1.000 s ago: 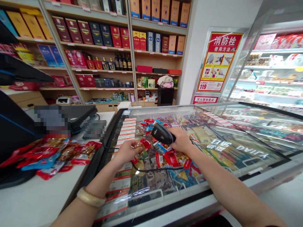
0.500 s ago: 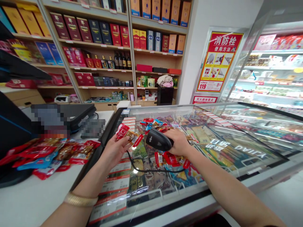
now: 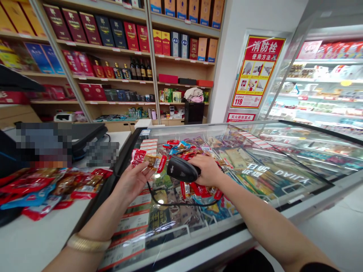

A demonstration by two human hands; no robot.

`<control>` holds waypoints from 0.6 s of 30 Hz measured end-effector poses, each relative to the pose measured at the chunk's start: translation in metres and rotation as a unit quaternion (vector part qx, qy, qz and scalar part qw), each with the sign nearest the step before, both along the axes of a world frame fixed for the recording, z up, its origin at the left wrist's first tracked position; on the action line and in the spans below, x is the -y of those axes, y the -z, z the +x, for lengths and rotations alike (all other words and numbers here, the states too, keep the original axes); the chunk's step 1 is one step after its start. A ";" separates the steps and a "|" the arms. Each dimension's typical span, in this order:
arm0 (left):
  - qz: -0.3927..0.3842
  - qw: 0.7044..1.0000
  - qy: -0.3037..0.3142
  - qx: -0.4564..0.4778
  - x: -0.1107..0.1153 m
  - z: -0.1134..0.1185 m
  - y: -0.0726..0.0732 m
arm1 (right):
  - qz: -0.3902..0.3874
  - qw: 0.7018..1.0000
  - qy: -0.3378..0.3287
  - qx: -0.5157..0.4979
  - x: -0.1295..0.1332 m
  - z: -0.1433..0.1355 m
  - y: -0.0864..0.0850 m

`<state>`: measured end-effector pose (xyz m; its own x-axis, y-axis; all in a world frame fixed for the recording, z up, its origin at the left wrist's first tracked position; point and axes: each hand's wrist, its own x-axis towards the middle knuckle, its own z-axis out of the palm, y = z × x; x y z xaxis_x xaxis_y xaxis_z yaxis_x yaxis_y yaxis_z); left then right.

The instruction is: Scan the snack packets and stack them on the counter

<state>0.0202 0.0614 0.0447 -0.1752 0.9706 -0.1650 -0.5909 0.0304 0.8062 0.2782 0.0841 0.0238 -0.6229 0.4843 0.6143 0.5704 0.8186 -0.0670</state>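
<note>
My left hand (image 3: 133, 181) holds a small red snack packet (image 3: 149, 161) up above the glass lid of a chest freezer (image 3: 283, 177). My right hand (image 3: 208, 170) grips a black corded barcode scanner (image 3: 182, 169), its nose pointing at the packet from close by. The scanner's black cable (image 3: 176, 202) loops down over the glass. More red and blue snack packets (image 3: 198, 189) lie on the glass under and behind my right hand.
A pile of scanned-looking red snack packets (image 3: 51, 185) lies on the white counter (image 3: 42, 241) at left, beside a black register (image 3: 85, 136). Shelves of boxed liquor (image 3: 113, 37) fill the back wall. A refrigerated display (image 3: 320, 83) stands at right.
My left hand lifted a red packet off the glass and raised it to the left. The scanner in my right hand swung left toward it. The view shifted slightly right.
</note>
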 end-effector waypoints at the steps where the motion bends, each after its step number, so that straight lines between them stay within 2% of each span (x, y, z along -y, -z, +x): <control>1: 0.000 1.000 0.001 0.001 0.000 0.000 0.000 | -0.001 1.000 0.002 0.004 0.000 0.000 0.000; 18: 0.003 1.000 -0.001 0.004 0.001 -0.001 0.000 | 0.010 1.000 0.001 -0.009 0.001 0.002 -0.001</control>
